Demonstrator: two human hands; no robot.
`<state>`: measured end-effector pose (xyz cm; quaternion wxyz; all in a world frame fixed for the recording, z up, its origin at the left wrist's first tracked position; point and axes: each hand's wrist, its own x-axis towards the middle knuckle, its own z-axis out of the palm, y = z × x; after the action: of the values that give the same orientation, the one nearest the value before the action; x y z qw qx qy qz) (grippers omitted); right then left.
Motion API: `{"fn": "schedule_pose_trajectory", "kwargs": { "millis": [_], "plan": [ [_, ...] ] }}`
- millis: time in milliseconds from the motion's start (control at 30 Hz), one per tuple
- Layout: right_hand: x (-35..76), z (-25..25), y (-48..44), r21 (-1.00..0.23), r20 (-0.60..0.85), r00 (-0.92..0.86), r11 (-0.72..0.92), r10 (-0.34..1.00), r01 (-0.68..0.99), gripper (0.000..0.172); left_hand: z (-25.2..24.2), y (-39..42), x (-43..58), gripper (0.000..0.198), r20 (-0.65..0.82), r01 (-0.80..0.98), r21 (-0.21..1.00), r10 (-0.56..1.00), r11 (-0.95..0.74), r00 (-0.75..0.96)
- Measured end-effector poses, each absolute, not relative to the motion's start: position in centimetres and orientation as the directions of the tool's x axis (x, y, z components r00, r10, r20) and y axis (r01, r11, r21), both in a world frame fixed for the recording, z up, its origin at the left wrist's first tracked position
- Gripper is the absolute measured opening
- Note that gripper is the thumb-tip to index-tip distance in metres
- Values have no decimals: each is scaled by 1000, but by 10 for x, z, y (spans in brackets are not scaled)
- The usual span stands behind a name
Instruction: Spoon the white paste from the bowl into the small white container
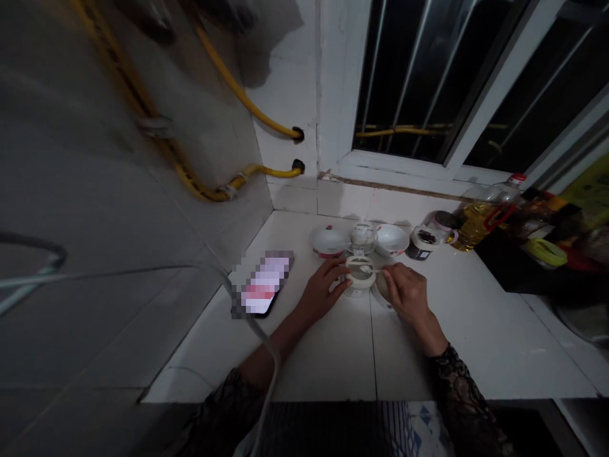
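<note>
A small clear container with a pale rim [360, 277] stands on the white tiled counter [333, 355]. My left hand [324, 285] is wrapped round its left side. My right hand [405, 291] is closed on a spoon [368, 270] whose tip lies inside the container. A pale lid-like piece lies under my right hand, mostly hidden. Just behind the container stand a glass jar [363, 238], a white bowl with a lid [328, 241] and an open white bowl [391, 239].
A phone [264, 284] lies on the counter to the left, with a white cable [259, 336] running toward me. A dark-filled jar [421, 242], an oil bottle [485, 216] and other bottles crowd the right. Yellow hoses [228, 187] run along the left wall; a barred window [428, 82] is behind.
</note>
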<state>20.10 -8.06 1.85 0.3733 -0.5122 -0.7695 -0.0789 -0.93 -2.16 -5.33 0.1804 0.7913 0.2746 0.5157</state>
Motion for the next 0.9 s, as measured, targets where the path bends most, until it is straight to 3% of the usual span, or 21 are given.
{"fn": "schedule_pose_trajectory", "kwargs": {
  "millis": [100,200,333,567,900],
  "plan": [
    [218,23,-81,-445,685,74,336,725,830,41,-54,-21,-9,17,712,249,576,628,-778,315],
    [241,23,-79,-563,620,260,190,740,804,43,-54,-21,-9,16,716,243,575,625,-781,312],
    [268,20,-77,-555,569,306,82,763,828,44,-55,-21,-10,17,713,255,569,624,-782,321],
    [263,7,-68,-444,443,230,-10,867,896,41,-54,-21,-11,15,702,261,575,631,-775,328],
    [266,9,-67,-603,402,396,-87,826,793,43,-51,-22,-9,16,723,248,563,615,-788,315]
  ]
}}
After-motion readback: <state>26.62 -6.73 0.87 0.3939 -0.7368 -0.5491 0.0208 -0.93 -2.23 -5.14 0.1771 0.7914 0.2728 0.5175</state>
